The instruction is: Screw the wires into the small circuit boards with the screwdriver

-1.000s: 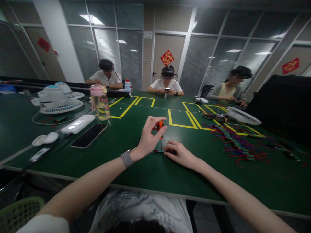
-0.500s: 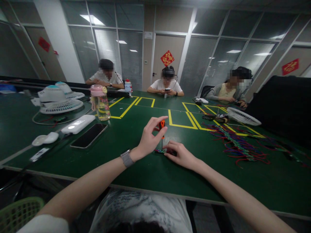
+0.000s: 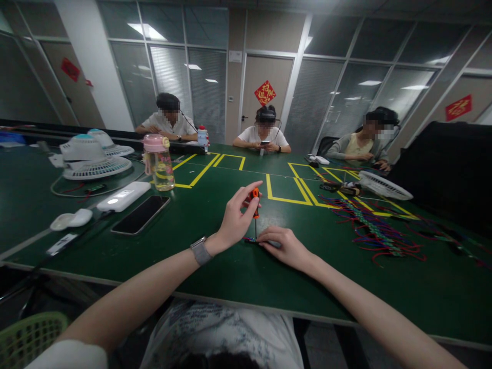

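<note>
Left hand (image 3: 235, 221) pinching an orange-handled screwdriver (image 3: 254, 197) upright, right hand (image 3: 286, 246) pressing a small circuit board (image 3: 251, 239) flat on the green worktop (image 3: 230, 266), red door decoration (image 3: 265, 92), its writing unreadable

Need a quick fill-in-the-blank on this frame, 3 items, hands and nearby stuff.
1. The left hand grips a small screwdriver whose handle is ____ in colour.
2. The right hand presses a small part flat on the ____ table.
3. The bottle standing beyond the phone has a ____ lid.

Missing words: orange; green; pink
</note>
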Available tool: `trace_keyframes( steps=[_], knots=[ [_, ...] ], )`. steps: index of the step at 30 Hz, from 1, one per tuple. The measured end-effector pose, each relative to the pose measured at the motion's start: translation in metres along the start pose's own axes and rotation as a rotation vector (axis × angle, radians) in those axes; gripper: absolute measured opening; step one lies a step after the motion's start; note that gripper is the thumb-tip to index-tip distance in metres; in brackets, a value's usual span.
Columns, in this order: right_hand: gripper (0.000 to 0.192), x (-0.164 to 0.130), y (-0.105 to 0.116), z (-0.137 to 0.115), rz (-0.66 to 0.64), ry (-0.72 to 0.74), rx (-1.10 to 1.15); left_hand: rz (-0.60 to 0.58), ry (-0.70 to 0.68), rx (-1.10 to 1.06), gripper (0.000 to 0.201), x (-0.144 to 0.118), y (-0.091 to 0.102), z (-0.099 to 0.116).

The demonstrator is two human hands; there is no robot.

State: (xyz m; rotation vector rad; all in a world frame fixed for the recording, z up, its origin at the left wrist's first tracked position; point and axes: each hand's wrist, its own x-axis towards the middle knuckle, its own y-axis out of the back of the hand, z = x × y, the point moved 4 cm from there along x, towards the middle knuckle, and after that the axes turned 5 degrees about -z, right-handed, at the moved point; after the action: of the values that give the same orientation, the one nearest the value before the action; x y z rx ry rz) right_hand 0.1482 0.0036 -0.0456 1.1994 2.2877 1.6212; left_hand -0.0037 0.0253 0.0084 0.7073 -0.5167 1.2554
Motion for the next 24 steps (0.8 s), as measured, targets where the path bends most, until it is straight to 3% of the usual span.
trace_keyframes(
  steps=[10,12,14,18,20,24],
  knots=[
    [0.017,0.0,-0.001,0.002,0.036,0.035,-0.023,0.193,-0.004,-0.117,0.034,0.009,0.017,-0.002],
    [0.016,0.0,-0.001,0.001,0.039,0.04,-0.026,0.158,0.013,-0.068,0.031,0.013,0.022,0.0],
    [0.015,0.0,0.0,0.0,0.043,0.024,-0.03,-0.016,0.096,0.048,0.03,0.018,0.022,0.0],
    [0.015,0.001,0.001,0.0,0.045,-0.001,-0.041,-0.541,0.219,0.361,0.026,0.017,0.012,-0.007],
    [0.017,0.001,0.0,-0.001,0.034,0.021,-0.044,-0.75,0.262,0.475,0.032,0.009,0.007,-0.014],
    [0.015,0.002,-0.004,0.002,0.049,0.015,0.005,-0.945,0.236,0.697,0.033,-0.006,-0.003,-0.026]
  ],
)
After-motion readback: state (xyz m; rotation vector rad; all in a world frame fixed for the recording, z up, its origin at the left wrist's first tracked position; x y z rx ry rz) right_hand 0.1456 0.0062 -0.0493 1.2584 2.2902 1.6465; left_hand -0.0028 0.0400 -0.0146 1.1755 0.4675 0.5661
